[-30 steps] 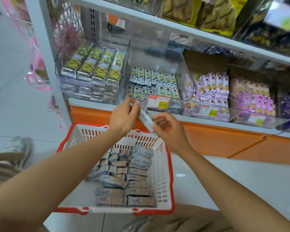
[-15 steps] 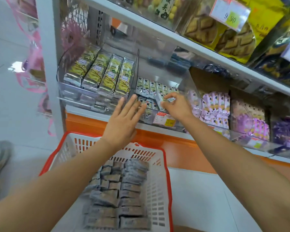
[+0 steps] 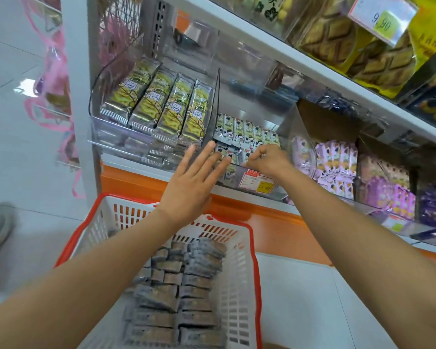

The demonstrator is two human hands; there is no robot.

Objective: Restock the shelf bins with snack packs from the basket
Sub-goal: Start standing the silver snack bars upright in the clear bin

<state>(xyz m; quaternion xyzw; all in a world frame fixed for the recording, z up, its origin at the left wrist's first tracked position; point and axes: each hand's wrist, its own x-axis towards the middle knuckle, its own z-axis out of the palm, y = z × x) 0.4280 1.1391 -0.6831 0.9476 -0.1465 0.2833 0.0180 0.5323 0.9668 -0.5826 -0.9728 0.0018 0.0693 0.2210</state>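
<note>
Low in the centre of the frame sits the basket (image 3: 256, 273), white plastic lattice with a glossy red rim. It is filled with snack packs (image 3: 181, 298), flat grey-brown foil pillows with crimped ends, laid in rough overlapping rows.

Above it, mid-frame, the middle bin (image 3: 300, 137) is a clear acrylic tray with a curved side wall. It holds small upright sachets in green, white and black, and a red-and-yellow price label (image 3: 258, 183) is on its front wall. The right hand (image 3: 268, 161) reaches over that front wall, fingers curled tight, thumb and fingertips pinching a small pack (image 3: 244, 157) in the front row of sachets (its print is too blurred to read).

The left hand (image 3: 194, 182) is flat and wide, fingers straight and fanned, holding nothing. Its fingertips lie over the bin's clear front, by the foot of the dark-edged divider (image 3: 215, 109); whether they touch the plastic cannot be told.

Left of the divider, the left bin (image 3: 96, 107) carries four long packs (image 3: 161, 109), shiny yellow-green wrappers with striped ends, slanted side by side. To the right of the frame are soft-looking purple packs (image 3: 335, 162). At the upper right, above the white shelf edge (image 3: 312, 64), are bags with a brown waffle pattern (image 3: 337, 34).
</note>
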